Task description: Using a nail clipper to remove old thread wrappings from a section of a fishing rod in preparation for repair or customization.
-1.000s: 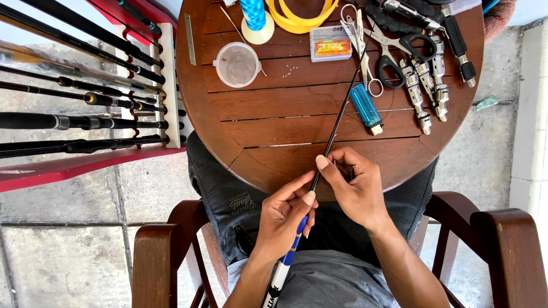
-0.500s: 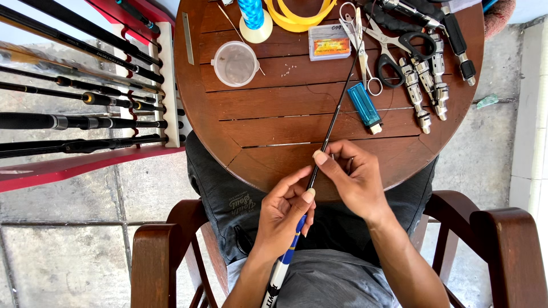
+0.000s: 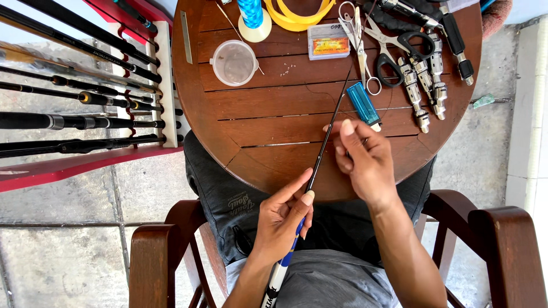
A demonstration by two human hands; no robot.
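Rod [image 3: 328,134], thin and dark, is held over the near edge of the round wooden table [image 3: 262,131], its long axis running from the lap up and to the right, with the fine tip pointing towards the scissors [image 3: 365,40]. Its thicker blue and white butt end is seen below the left hand [image 3: 282,219], which is closed around the shaft with thumb and forefinger pinched on it. The right hand [image 3: 365,159] is held just beside the shaft higher up, fingers curled narrowly; whether anything is pinched cannot be told. A small flat rectangular box [image 3: 328,41] with an orange label is laid at the far side, a blue lighter [image 3: 363,104] near the right hand.
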